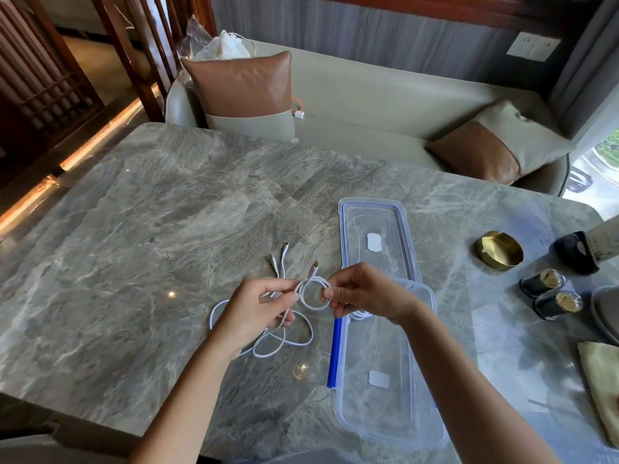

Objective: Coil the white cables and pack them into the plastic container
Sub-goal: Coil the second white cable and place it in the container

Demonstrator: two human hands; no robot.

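Observation:
A white cable (310, 304) forms a small loop between my hands above the marble table (150, 229). My right hand (365, 291) pinches the loop's right side. My left hand (259, 308) grips the cable's straight part, and a plug end sticks up past its fingers. More loose white cable (294, 341) lies in loops on the table under my left hand, with two plug ends (279, 259) pointing away. The clear plastic container (378, 406) lies near me on the right, with a bit of white cable inside at its far end. Its lid (376, 216) lies beyond it.
A brass ashtray (499, 249), two small dark jars (549, 291), a dark bottle base (576, 252) and a yellowish cloth (603, 376) sit at the table's right edge. A sofa with brown and cream cushions (244, 92) stands behind the table.

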